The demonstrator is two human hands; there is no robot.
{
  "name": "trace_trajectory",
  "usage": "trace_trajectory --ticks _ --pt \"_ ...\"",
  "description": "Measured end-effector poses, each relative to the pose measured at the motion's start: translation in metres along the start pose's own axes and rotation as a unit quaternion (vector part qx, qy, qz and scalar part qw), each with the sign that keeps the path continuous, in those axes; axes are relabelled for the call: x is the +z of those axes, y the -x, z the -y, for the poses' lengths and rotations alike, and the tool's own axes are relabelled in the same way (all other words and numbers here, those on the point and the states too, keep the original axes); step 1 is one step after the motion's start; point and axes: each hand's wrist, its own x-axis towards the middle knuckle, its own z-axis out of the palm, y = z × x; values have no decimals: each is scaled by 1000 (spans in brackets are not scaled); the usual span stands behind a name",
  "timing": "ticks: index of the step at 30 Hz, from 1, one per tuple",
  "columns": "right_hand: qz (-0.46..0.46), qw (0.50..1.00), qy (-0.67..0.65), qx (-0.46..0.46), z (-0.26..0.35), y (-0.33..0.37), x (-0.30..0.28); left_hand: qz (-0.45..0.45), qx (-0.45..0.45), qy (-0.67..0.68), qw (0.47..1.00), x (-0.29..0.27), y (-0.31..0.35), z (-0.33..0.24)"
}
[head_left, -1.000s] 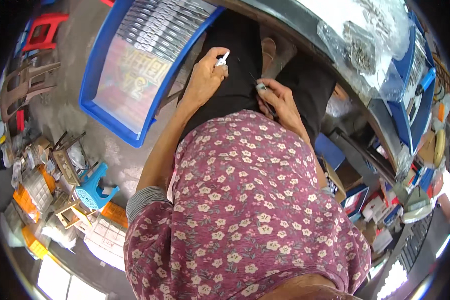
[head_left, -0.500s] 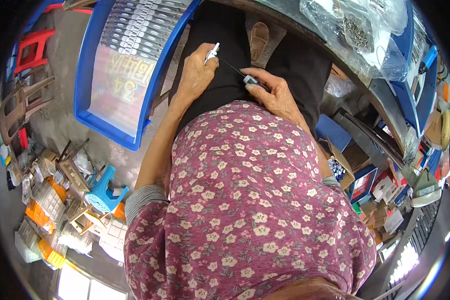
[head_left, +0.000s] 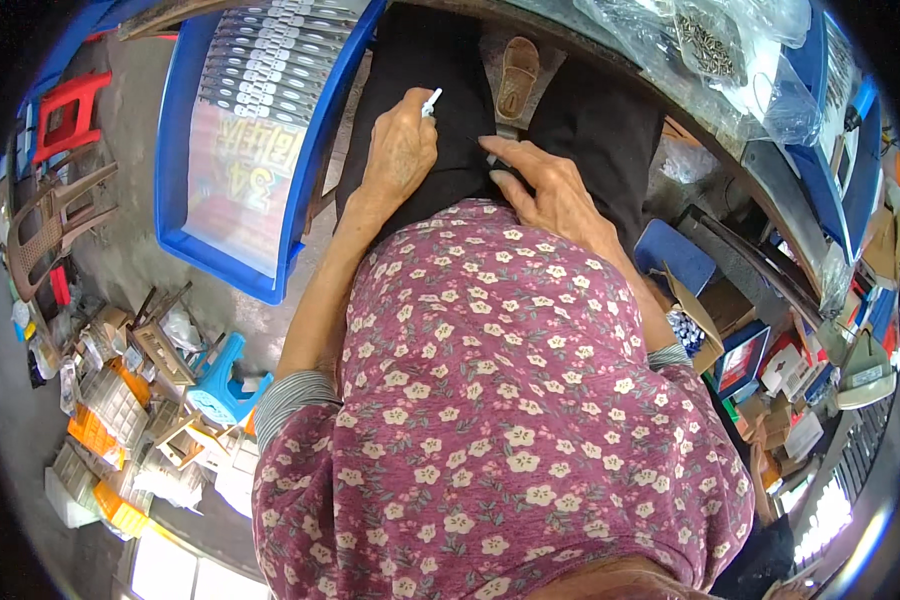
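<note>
My left hand (head_left: 402,145) is closed over my left thigh. A small white plastic piece (head_left: 431,102) sticks out between its thumb and fingertips; the rest is hidden in the palm. My right hand (head_left: 548,190) lies in my lap with thumb and index finger bent around a small dark piece with a bit of grey (head_left: 494,161), mostly covered by the fingers. The two hands are a short gap apart. To the left, a blue-rimmed tray (head_left: 157,190) holds rows of slim white-and-dark tools (head_left: 270,62) on a printed sheet.
A worktop edge (head_left: 610,60) runs along the far side, bearing a clear bag of small metal screws (head_left: 708,45). At right stand cardboard boxes (head_left: 705,325) and a blue bin (head_left: 673,252). A blue stool (head_left: 225,385), a brown chair (head_left: 55,220) and a red stool (head_left: 73,115) are at left.
The thin dark rod between my hands no longer shows. The grey-and-black piece in my right hand has turned and is more covered. My left hand has rolled over, hiding more of the white piece.
</note>
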Motion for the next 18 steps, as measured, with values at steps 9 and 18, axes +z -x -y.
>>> trace_trajectory --ticks 9,18 --pt "-16 999 21 -34 2 0 6 -30 47 -43 998 9 5 5" --pt "10 994 -79 81 12 -3 9 -69 55 -99 991 22 8 11"
